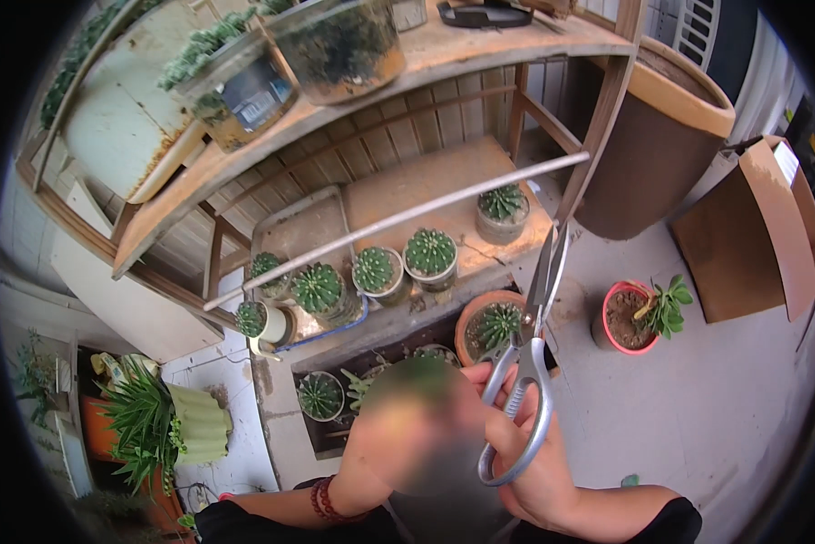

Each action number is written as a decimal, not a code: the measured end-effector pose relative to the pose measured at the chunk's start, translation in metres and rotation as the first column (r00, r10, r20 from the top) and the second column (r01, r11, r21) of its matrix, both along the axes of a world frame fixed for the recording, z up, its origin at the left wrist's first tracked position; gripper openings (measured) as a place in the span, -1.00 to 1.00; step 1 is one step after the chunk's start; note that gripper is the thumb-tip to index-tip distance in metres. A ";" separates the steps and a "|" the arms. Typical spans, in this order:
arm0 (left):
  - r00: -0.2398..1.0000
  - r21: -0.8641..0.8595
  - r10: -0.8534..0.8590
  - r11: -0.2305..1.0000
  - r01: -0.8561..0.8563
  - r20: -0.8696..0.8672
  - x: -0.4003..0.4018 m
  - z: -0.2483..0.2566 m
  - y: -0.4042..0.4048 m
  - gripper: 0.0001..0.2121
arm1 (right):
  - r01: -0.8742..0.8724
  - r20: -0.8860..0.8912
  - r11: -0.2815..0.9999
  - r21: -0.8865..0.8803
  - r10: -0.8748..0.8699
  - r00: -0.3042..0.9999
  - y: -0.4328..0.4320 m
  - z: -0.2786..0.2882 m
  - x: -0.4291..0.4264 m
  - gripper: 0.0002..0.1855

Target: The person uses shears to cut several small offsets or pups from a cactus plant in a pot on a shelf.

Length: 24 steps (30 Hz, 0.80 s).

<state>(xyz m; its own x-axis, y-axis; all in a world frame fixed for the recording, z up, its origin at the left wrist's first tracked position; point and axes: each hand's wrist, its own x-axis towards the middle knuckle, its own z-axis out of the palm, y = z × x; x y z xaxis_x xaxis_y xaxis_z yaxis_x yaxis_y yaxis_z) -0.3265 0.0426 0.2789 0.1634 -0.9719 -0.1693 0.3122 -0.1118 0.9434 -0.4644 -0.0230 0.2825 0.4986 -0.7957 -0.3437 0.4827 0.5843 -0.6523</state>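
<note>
In my right hand [533, 449] is a pair of metal scissors [531, 381], gripped by the handles with the blades pointing up and away, slightly apart. My left hand [373, 442], below a wrist with a red bead bracelet [326, 500], is mostly covered by a round blurred patch. Something green and yellowish shows in that blur, but I cannot tell what it is or whether the hand holds it. Beyond the scissors' pivot sits a round cactus [498, 324] in a terracotta pot [467, 319]. Another potted cactus [320, 396] stands in a dark tray left of the blur.
A wooden shelf rack [421, 71] stands ahead, with several potted cacti on its low board [414, 183] and a rod [407, 224] across it. Right are a red pot [630, 350] with a succulent, a cardboard box [734, 245] and a tall brown planter [642, 149]. Spiky plants [139, 425] stand left.
</note>
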 end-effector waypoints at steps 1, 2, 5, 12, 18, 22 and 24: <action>0.998 0.119 0.061 0.991 -0.061 0.003 0.002 -0.002 0.015 -0.77 | -0.036 0.015 0.998 0.045 0.035 0.999 0.003 -0.006 0.006 -0.64; 0.995 0.228 0.092 0.970 -0.082 -0.032 0.007 -0.013 0.028 -0.72 | -0.051 -0.033 0.994 0.097 0.055 0.998 0.007 -0.012 0.014 -0.66; 0.944 0.599 0.306 0.781 -0.175 -0.124 0.004 -0.032 0.064 -0.67 | -0.148 -0.083 0.960 0.238 0.172 0.982 0.022 -0.018 0.025 -0.67; 0.953 0.607 0.301 0.758 -0.239 -0.001 0.018 -0.045 0.117 -0.77 | -0.347 -0.281 0.937 -0.043 0.322 0.904 0.047 -0.051 0.032 -0.68; 0.987 0.659 0.110 0.735 -0.157 0.113 0.010 -0.059 0.117 -0.77 | -0.367 -0.574 0.912 -0.181 0.205 0.793 0.064 -0.058 0.038 -0.69; 0.986 0.617 -0.025 0.783 -0.083 0.165 -0.009 -0.083 0.154 -0.79 | -0.441 -0.825 0.892 -0.103 0.171 0.539 0.083 -0.073 0.022 -0.66; 0.947 0.565 -0.130 0.823 -0.062 0.294 -0.020 -0.092 0.161 -0.74 | -0.397 -0.905 0.915 -0.068 0.111 0.411 0.104 -0.071 0.014 -0.66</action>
